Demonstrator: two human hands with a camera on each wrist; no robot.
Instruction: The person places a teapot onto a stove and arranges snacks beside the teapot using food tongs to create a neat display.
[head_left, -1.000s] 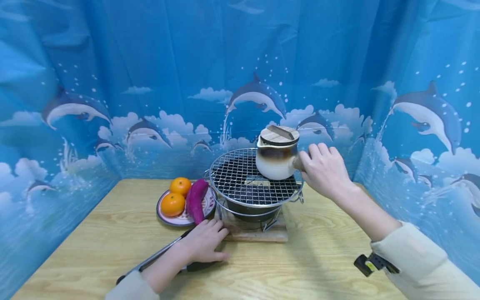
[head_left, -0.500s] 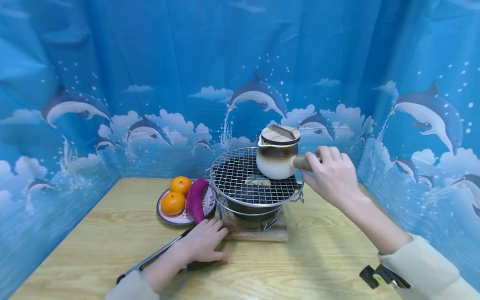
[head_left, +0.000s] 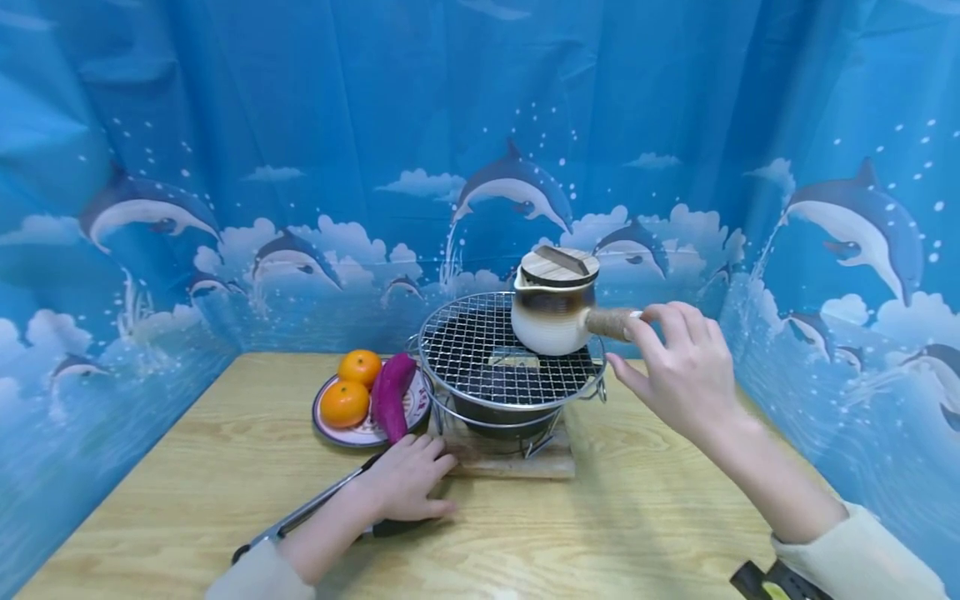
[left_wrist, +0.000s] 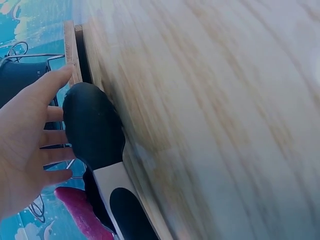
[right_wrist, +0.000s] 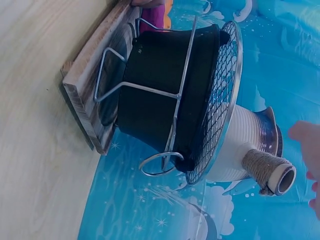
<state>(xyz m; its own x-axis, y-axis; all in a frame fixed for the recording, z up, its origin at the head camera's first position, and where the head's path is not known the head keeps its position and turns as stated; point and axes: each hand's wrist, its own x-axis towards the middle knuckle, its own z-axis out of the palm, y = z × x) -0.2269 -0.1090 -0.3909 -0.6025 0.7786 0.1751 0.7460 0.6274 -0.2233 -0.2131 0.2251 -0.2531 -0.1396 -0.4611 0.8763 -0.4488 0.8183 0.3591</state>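
Note:
A white-and-brown side-handled teapot (head_left: 547,325) with a wooden lid (head_left: 558,267) stands on the wire mesh (head_left: 480,358) of a small round grill (right_wrist: 155,85). Its twine-wrapped handle (head_left: 611,323) points right. My right hand (head_left: 682,371) is just beyond the handle's end, fingers loosely bent; the right wrist view shows a gap between them. My left hand (head_left: 408,479) lies at the near left corner of the wooden board (head_left: 517,468) under the grill, fingers spread. Beneath that hand and forearm lie black-and-steel tongs (left_wrist: 95,125), which its fingers do not grip.
Left of the grill, a plate (head_left: 330,435) carries two oranges (head_left: 344,404) and a purple sweet potato (head_left: 392,396). A wire stand (right_wrist: 145,90) with ring handles holds the grill's black bowl. A blue dolphin-print curtain (head_left: 337,167) encloses the wooden table (head_left: 187,483) behind and at the sides.
My right hand has let go of the teapot handle and drawn back to the right, uncovering the whole handle. The teapot stays on the mesh. My left hand keeps its place.

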